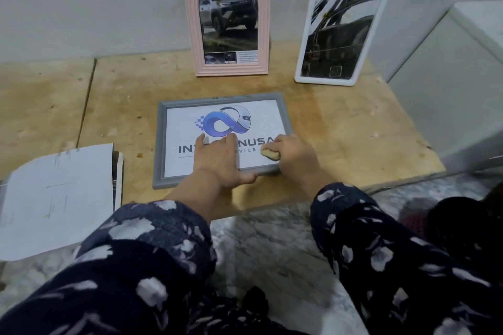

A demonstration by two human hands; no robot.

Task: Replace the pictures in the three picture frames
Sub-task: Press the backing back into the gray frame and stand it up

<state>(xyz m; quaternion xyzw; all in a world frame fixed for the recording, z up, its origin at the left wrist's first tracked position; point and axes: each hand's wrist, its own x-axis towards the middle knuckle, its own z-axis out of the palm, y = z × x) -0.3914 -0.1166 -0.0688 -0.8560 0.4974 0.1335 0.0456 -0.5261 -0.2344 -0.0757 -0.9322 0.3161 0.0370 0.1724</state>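
Head view
Grey frame (160,144): lying flat on the wooden surface (340,128), face up, holding a white print with a blue loop logo and dark lettering
Left hand (217,160): pressing flat on the print, fingers spread and released, thumb reaching over the frame's near edge
Right hand (292,155): curling around a small beige lump (270,154) and holding it against the print near the frame's right side; what the lump is, I cannot tell
Pink arched frame (228,22): standing upright against the wall, showing a truck photo
White frame (341,35): leaning against the wall to the right of the pink one, showing a dark picture
Loose sheets (54,198): lying to the left of the grey frame, blank sides up, apart from it
Sleeves (152,247): dark with pale floral print, covering both forearms
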